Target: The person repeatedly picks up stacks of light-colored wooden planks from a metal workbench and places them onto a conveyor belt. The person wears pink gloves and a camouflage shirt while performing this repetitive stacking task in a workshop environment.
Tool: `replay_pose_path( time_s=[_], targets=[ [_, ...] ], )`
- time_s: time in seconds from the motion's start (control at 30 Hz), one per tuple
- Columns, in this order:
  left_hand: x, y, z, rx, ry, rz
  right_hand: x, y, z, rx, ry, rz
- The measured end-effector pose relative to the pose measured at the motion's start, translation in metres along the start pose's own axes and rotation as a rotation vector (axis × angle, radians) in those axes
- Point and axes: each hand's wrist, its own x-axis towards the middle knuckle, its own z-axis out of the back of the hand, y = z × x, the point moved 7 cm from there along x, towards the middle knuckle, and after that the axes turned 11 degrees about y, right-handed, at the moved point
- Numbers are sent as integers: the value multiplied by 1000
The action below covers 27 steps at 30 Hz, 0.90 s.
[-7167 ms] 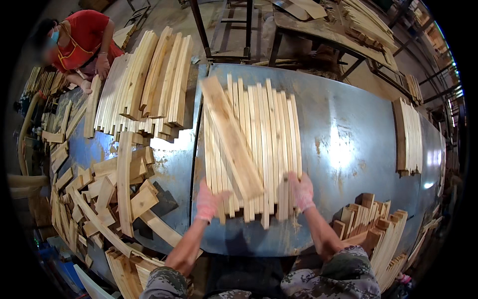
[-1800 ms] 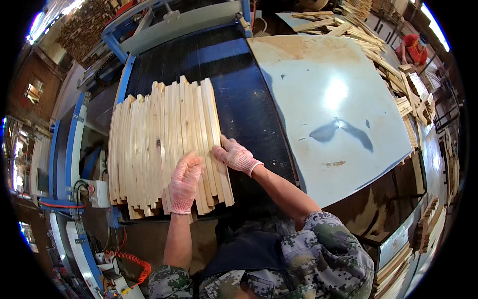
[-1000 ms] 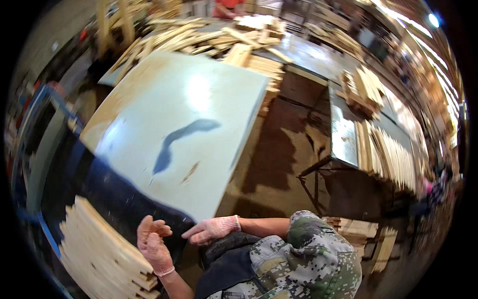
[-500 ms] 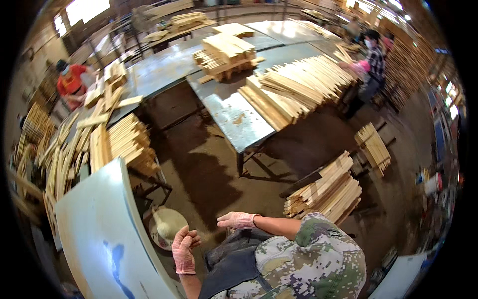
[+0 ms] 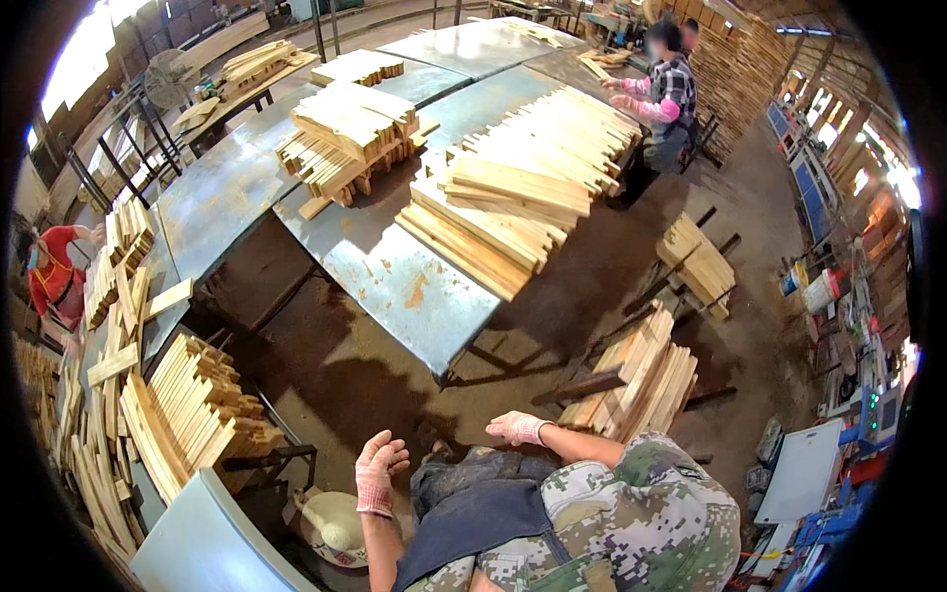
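Note:
My left hand [image 5: 379, 476], in a pale pink knit glove, is raised in front of my dark apron [image 5: 483, 518]. Its fingers are loosely bent and apart, with nothing visible between them. Similarly gloved, my right hand [image 5: 518, 428] hovers at the apron's right side, fingers stretched out and holding nothing. Closest to that hand is a stack of light wooden boards [image 5: 641, 375] on a low rack. Below and left of my left hand stands a pale round basin [image 5: 335, 528] with a light rounded object in it.
A metal-topped table [image 5: 395, 296] ahead carries rows of wooden slats [image 5: 533, 168] and a stacked pile [image 5: 355, 128]. More slats [image 5: 197, 409] stand at left, behind a pale panel [image 5: 212, 543]. Co-workers stand at far left [image 5: 59, 271] and far right [image 5: 671, 94]. Another board stack [image 5: 697, 259] sits right.
My view has swung to the right, so tables and stacks sit further left. My left hand has risen and its fingers have loosened; my right hand stays stretched out.

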Motion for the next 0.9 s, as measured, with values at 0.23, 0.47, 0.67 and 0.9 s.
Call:
replay_pose_path(
  time_s=[0.23, 0.47, 0.67, 0.9],
  targets=[
    [161, -65, -50, 187, 137, 167, 20, 14, 140, 304, -207, -22],
    [315, -54, -185, 296, 358, 336, 21, 20, 329, 155, -417, 156],
    [463, 10, -324, 200, 368, 419, -49, 98, 562, -124, -983, 151],
    [653, 115, -426, -160, 60, 536, -4, 105, 747, -228, -912, -5]
  ],
)
